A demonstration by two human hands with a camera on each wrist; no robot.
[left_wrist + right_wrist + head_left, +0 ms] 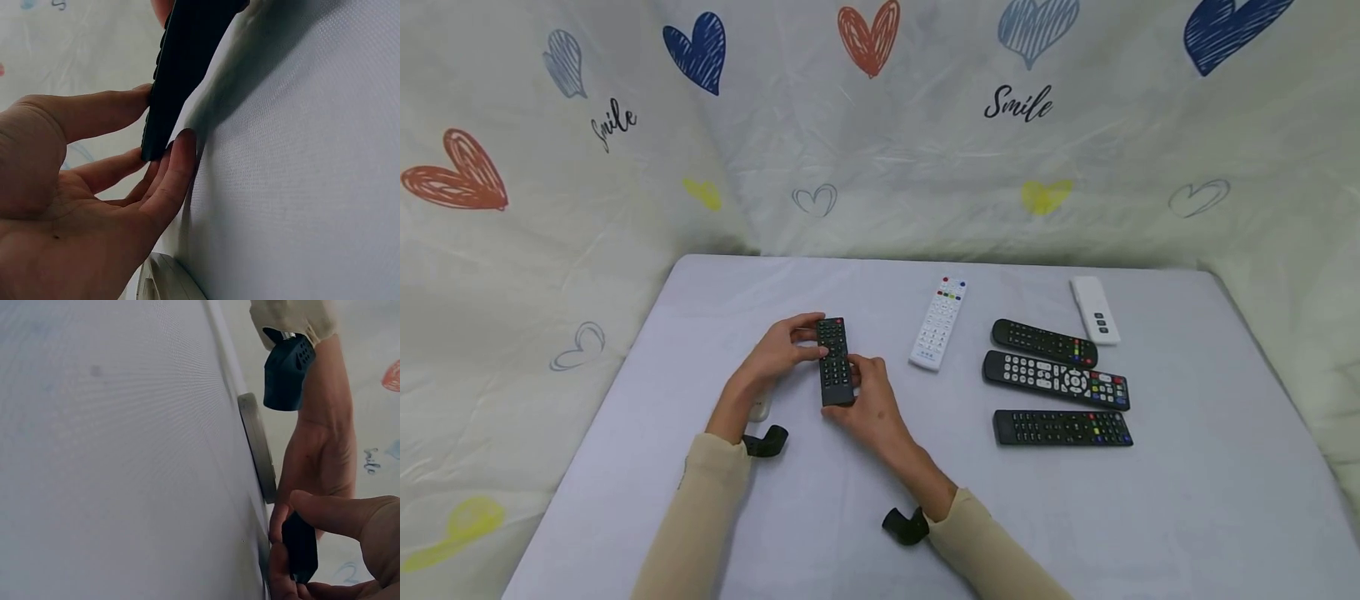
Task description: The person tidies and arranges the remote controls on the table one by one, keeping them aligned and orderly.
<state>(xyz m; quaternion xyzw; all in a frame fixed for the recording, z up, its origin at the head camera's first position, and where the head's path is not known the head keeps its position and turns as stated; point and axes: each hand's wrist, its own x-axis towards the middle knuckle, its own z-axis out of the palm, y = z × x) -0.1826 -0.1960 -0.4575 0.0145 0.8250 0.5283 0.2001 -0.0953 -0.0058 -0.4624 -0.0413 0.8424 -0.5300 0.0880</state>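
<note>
Both hands are working at one black remote (pixel 835 367), which is sitting left of the table's middle, keys facing up, its red button at the far end. Left hand (pixel 772 353): the grip is pinching the far part, thumb pressing the key face, fingers reaching between remote and table (pixel 910 475). Right hand (pixel 874 406): the grip is holding the near end between thumb and fingers. A pale remote (pixel 761 406) is lying beside the left wrist (mostly hidden in the head view). Right of the hands, a white remote (pixel 938 323) with coloured buttons is lying aslant. Farther right, three dark remotes are lying roughly crosswise: a slim rounded one (pixel 1045 342), a larger one with white keys (pixel 1056 380) just below it, and a third (pixel 1063 428) nearest the person. A white few-buttoned remote (pixel 1095 310) is lying beyond them, just beside the slim one.
</note>
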